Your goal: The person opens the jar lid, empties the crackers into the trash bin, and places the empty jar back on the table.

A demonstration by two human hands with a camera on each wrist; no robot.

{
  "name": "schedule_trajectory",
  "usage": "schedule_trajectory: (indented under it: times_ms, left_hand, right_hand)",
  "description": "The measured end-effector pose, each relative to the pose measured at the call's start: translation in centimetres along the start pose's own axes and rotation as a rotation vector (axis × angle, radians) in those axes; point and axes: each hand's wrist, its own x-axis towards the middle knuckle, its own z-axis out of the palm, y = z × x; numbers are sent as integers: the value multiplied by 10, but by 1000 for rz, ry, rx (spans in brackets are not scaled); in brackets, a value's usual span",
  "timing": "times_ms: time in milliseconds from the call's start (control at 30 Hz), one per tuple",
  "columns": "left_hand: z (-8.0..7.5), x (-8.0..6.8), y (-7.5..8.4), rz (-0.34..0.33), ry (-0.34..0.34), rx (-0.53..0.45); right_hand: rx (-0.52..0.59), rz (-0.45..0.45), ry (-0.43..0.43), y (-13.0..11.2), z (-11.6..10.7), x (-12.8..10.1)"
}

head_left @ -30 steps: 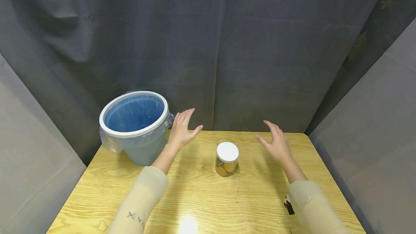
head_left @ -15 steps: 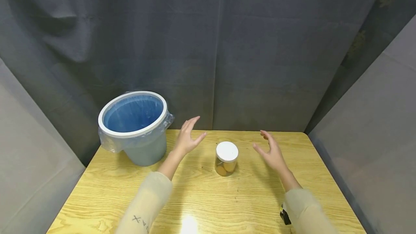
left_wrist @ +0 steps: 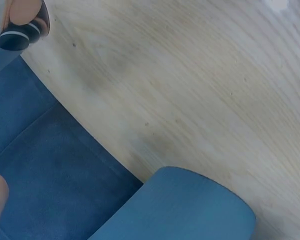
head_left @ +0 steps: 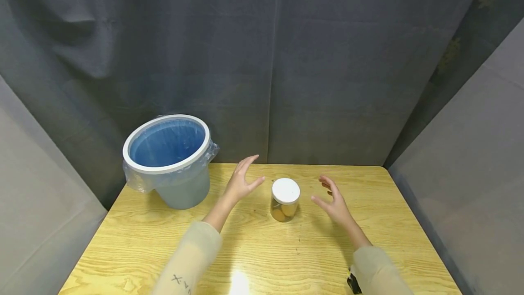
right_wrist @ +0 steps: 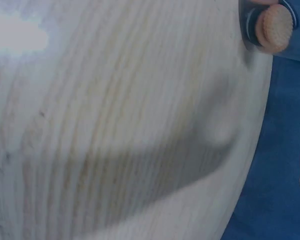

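Jar (head_left: 285, 200), a small clear one with a white lid (head_left: 285, 190) and round biscuits showing through its wall, is what both hands are flanking, but the biggest thing in view is the grey curtain (head_left: 262, 58) hanging behind and folding in along both sides. Below it the wooden counter (head_left: 262, 258) is filling the lower part of the head view, its pale grain catching a bright glare near the front edge. At its far left corner a grey bin (head_left: 172, 160) is standing upright, lined with a blue plastic bag (head_left: 168, 142) that is spilling over the white rim. Two cream sleeves are reaching in from the near edge. The left hand (head_left: 241, 181) is hovering just left of the jar, its grip wide open, fingers straight and spread with the palm facing the jar, holding nothing and not touching it. The right hand (head_left: 333, 204) is hovering just right of the jar, its grip also open with fingers loosely bent, holding nothing and staying clear of the glass. The jar is standing upright near the middle of the counter, toward the far edge, between the two hands and well apart from the bin. In the right wrist view one biscuit (right_wrist: 274, 28) is showing in the jar at the upper corner.
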Motion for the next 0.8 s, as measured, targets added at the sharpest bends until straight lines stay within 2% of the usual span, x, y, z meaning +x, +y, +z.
schedule_trajectory:
  times_ms: [300, 567, 800]
  left_hand:
    - [13, -8, -4, -48, -80, -48]
    - [27, -13, -4, -101, -154, -105]
    - [35, -18, -2, -118, -195, -119]
  right_hand:
    - [11, 19, 4, 0, 17, -7]
    - [69, 41, -23, -21, 27, -15]
    - [73, 70, -22, -25, 37, -17]
